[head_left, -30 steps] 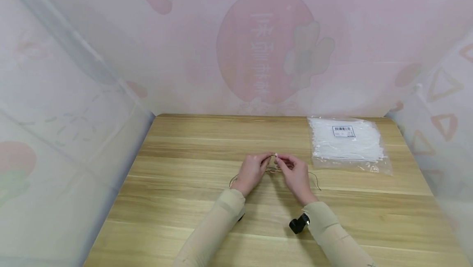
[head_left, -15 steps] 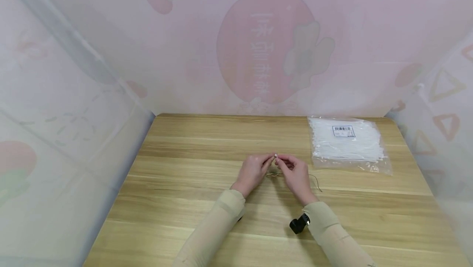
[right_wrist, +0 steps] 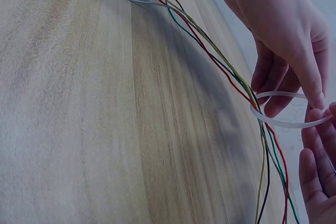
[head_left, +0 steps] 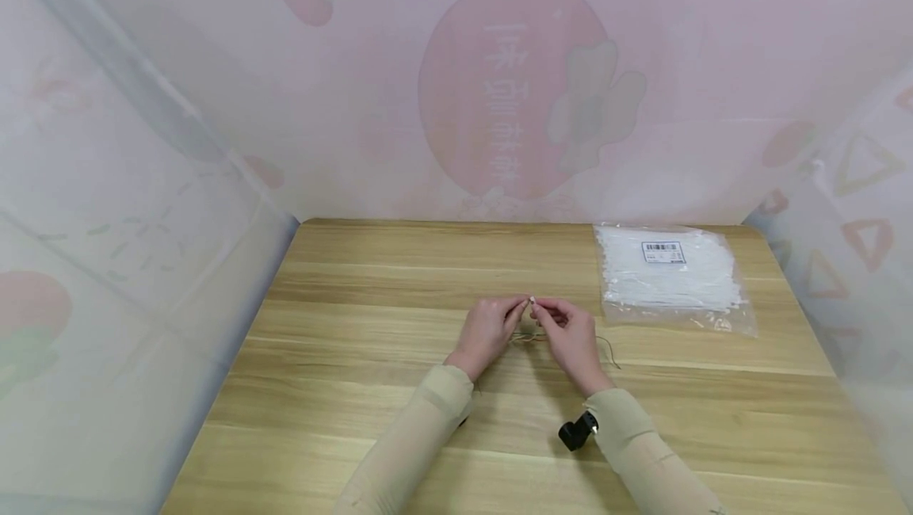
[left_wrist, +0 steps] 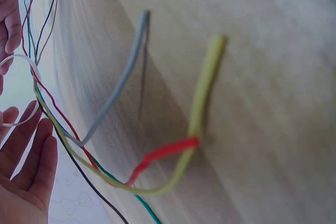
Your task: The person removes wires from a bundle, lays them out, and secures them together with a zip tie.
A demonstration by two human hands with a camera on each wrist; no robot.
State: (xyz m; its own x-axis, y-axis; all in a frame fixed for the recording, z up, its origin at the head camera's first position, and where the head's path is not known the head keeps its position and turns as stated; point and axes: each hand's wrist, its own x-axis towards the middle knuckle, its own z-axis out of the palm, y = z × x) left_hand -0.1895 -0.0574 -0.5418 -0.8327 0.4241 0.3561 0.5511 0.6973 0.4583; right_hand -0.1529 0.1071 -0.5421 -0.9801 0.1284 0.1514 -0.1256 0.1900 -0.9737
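A white cable tie (right_wrist: pixel 289 125) loops around a bundle of thin wires (right_wrist: pixel 231 72) in yellow, red, green, black and grey. My left hand (head_left: pixel 488 329) and right hand (head_left: pixel 571 337) meet over the middle of the table, fingertips pinching the tie where its ends come together. In the left wrist view the left hand (left_wrist: pixel 31 166) is at the lower left and the right hand (left_wrist: pixel 8 19) at the upper left, with the tie's loop (left_wrist: pixel 23 57) between them. The bundle hangs below the fingers, its loose ends fanning out on both sides. Fingers partly hide the tie's head.
A clear plastic bag of white cable ties (head_left: pixel 670 285) with a barcode label lies at the back right of the wooden table (head_left: pixel 357 277). Printed pinkish sheets (head_left: pixel 357 127) enclose the back and sides. A black wrist camera (head_left: pixel 576 431) sits under the right sleeve.
Both hands stay almost in place, fingertips making small movements at the tie. The wire bundle has sunk slightly, and the wire ends left of my left hand have swung down toward its wrist.
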